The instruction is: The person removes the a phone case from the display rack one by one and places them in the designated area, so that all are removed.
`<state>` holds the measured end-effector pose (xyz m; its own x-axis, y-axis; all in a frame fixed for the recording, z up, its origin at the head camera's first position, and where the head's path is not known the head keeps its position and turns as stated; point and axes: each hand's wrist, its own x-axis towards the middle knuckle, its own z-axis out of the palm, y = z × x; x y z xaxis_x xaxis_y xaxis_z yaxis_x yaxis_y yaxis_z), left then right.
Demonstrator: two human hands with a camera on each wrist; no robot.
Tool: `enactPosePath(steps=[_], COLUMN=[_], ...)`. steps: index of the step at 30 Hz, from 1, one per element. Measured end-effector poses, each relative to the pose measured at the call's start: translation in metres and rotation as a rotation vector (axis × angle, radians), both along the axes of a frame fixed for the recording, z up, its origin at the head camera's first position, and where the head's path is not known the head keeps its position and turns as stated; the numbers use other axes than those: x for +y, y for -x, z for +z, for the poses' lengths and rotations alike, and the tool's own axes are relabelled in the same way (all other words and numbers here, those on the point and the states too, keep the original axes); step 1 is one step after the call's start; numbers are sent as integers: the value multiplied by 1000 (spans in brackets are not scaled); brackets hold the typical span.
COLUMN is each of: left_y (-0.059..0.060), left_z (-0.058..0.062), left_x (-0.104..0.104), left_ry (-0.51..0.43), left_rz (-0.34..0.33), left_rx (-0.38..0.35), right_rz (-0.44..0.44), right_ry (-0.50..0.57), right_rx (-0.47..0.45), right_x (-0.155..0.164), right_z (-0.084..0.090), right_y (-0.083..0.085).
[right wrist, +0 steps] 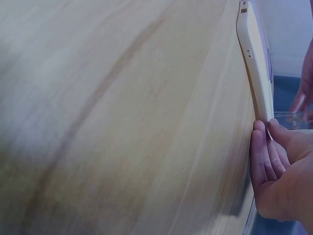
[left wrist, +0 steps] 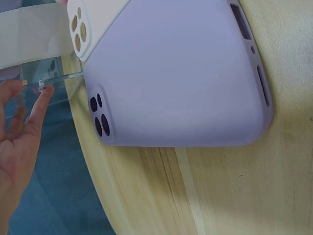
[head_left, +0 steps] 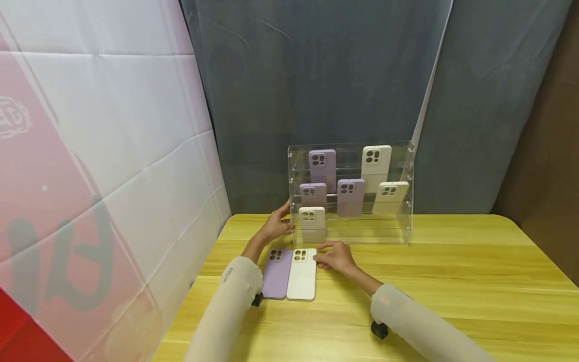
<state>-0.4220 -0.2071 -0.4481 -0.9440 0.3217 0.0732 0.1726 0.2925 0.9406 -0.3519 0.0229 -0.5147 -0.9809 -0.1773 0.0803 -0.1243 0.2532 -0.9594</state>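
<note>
A white phone case (head_left: 301, 276) lies on the table beside a lilac phone case (head_left: 277, 275). My right hand (head_left: 335, 256) pinches the white case at its upper right corner, thumb above and fingers at its edge in the right wrist view. Just behind them stands a clear acrylic display rack (head_left: 362, 236). My left hand (head_left: 275, 226) is at the rack's left side panel, its fingertips touching the panel. The left wrist view shows the lilac case (left wrist: 176, 73) close up, with that hand (left wrist: 19, 147) beyond it. Wood shows through the white case's camera cutouts.
The rack's tiers hold several cases, among them a lilac one (head_left: 350, 198) in the middle, a white one (head_left: 313, 226) low at the left and a cream one (head_left: 390, 198) at the right. A white printed curtain (head_left: 135, 125) hangs left, a grey one (head_left: 316, 75) behind.
</note>
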Motion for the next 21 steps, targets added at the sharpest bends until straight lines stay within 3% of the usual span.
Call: enactPosePath(steps=[21], left_y=[-3], left_z=[2], left_x=[2], left_ry=[-5], left_rz=[9], left_rx=[-15], right_rz=[0], right_ry=[3], right_rx=[51], right_x=[7], right_z=[2], right_y=[-1])
